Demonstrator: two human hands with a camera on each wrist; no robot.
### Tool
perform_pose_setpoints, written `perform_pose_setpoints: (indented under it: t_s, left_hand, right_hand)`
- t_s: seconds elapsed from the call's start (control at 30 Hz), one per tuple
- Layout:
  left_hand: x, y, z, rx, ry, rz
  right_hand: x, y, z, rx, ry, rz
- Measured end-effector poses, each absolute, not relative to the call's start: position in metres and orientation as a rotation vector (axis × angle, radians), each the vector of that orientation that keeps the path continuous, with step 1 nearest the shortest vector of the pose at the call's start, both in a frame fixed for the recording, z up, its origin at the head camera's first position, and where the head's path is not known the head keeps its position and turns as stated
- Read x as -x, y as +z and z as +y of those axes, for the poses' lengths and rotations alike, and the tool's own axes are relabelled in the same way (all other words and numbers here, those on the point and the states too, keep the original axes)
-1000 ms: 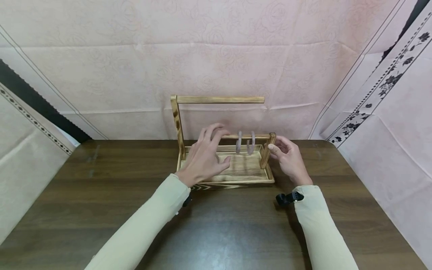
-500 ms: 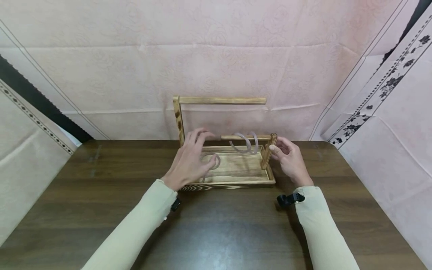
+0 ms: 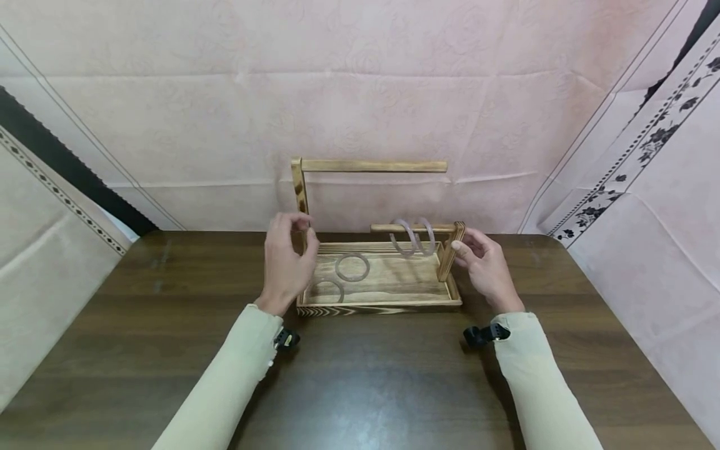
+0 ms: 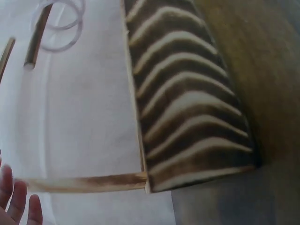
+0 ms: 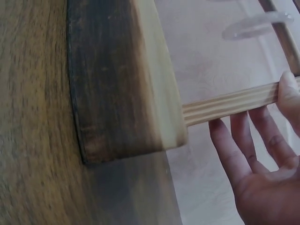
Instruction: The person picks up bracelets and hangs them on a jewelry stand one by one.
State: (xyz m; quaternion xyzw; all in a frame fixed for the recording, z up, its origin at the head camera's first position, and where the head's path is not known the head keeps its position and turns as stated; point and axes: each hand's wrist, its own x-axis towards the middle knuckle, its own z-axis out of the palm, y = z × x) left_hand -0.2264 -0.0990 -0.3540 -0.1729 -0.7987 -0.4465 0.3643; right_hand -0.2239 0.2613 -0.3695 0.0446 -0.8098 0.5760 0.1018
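A wooden bangle stand has a shallow tray [image 3: 394, 305] at its base. Two pale, translucent bangles [image 3: 432, 236] hang from the lower bar [image 3: 381, 228]. Another bangle [image 3: 352, 280] lies flat in the tray, and one more bangle [image 3: 341, 292] sits at its left end, partly hidden. My right hand [image 3: 486, 269] holds the right post [image 3: 450, 257] with the thumb on one side and fingers on the other, as the right wrist view confirms. Beside the left post [image 3: 300, 190], my left hand [image 3: 285, 265] has loosely bent fingers with nothing visibly held.
The stand is on a dark wooden table [image 3: 371, 381], near its back edge. Behind it hangs a pale patterned cloth [image 3: 360, 112]. The upper bar [image 3: 371, 166] extends right from the left post, its right end free.
My left hand has moved left, from above the tray to the left post. Two bangles in the tray have come into sight, and the hanging bangles have swung. My right hand stays put.
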Motion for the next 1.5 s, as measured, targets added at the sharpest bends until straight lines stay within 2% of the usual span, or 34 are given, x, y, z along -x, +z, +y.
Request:
perform_pose_setpoints:
  t_s: [0.23,0.5,0.77,0.93,1.2,1.5]
  left_hand:
    - [0.233,-0.352,-0.106,0.312,-1.337,-2.127]
    - [0.245,-0.353,-0.116,0.398,-1.585,-2.23]
    - [0.254,-0.353,-0.118,0.328,-1.822,-2.226]
    - [0.261,-0.358,-0.12,0.343,-1.849,-2.215]
    - [0.268,-0.364,-0.125,0.315,-1.838,-2.239]
    - [0.27,-0.364,-0.133,0.262,-1.863,-2.263]
  right_hand:
    - [0.22,-0.367,0.259,-0.121,1.627,-2.421]
    - [0.207,-0.363,0.254,-0.074,1.479,-2.46]
    - [0.191,-0.346,0.246,0.038,1.226,-2.576]
    - [0.182,-0.34,0.241,0.013,1.055,-2.693]
    - [0.171,-0.332,0.23,-0.234,0.95,-2.774]
    - [0.163,-0.322,0.213,-0.776,1.05,-2.919]
